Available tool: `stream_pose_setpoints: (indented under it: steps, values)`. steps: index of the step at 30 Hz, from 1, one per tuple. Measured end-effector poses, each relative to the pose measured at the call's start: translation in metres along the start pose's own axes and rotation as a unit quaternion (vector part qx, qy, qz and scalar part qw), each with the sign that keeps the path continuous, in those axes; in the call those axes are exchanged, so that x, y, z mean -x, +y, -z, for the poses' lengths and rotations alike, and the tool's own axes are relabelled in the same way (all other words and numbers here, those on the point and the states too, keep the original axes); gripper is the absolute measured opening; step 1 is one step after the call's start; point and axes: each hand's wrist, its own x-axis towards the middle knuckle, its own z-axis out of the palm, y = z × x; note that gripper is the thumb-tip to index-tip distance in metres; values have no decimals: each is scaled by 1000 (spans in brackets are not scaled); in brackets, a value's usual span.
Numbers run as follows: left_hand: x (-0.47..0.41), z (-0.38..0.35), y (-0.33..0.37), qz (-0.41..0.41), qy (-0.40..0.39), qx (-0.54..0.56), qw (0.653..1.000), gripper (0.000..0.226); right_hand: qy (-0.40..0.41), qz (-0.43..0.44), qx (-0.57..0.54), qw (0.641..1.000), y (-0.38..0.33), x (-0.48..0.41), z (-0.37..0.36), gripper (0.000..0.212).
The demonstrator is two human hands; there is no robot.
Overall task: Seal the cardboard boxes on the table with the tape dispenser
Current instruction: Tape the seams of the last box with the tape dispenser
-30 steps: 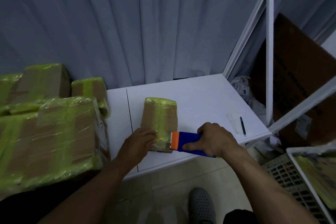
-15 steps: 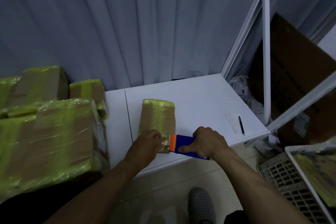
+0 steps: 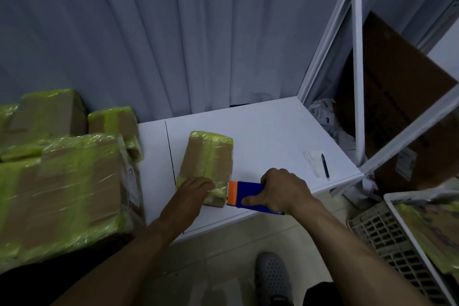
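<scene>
— At lower centre of the frame, found the small cardboard box (image 3: pixel 208 164) lying flat on the white table (image 3: pixel 268 131), banded in yellow-green tape.
— And the tape dispenser (image 3: pixel 248 194)?
— Saw it touching the box's near right corner, orange end against the cardboard, blue body pointing right.
— Held how?
— Gripped by the right hand (image 3: pixel 283 191), fingers curled over the top, thumb along the near side.
— And the left hand (image 3: pixel 191 191)?
— Pressed down on the box's near end, fingers fairly straight and laid over the tape.
— Further out?
— Noted a stack of taped boxes (image 3: pixel 62 186) at the left of the frame, apart from the small box. Spotted a paper slip (image 3: pixel 313 160) near the table's right edge, with a black pen (image 3: pixel 325 165) lying at its right side.
— Behind all that?
— Made out a grey curtain (image 3: pixel 173 32) across the upper frame, a white frame post (image 3: pixel 357 69) at upper right and a big brown carton (image 3: pixel 402 107) beyond it. Caught a slatted crate (image 3: pixel 387 238) at lower right and a grey shoe (image 3: pixel 272 273) at bottom centre, on the floor.
</scene>
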Motion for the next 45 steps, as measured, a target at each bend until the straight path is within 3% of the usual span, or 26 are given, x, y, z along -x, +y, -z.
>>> stream_pose_setpoints:
  steps: [4,9,15,19,27,32,36,41,45]
  values:
    - [-1,2,4,22,-35,-55,998,81,-17,-13,-5,1000,-3,-7,-10,70]
    - [-1,7,16,17,-10,-16,1000,37,-23,-13,-6,1000,-2,-7,-13,70]
    - [-3,8,5,-3,-6,-43,999,39,-25,12,-58,998,-2,7,-3,70]
    - [4,20,-17,54,34,2,998,19,-7,2,-47,999,12,19,12,67]
    - [14,23,-21,66,9,25,997,22,-17,-19,-12,1000,13,0,-5,71]
    - [18,33,-23,64,3,51,997,45,-31,-17,-7,999,6,-20,-22,73]
    - [17,38,-23,75,-2,53,996,48,-24,-8,10,1000,-5,-32,-32,74]
    - [19,27,-19,90,-15,47,995,22,-23,1,59,998,-21,-36,-47,70]
    - [23,13,-14,81,-15,17,996,26,-44,-11,67,997,-24,-33,-60,66]
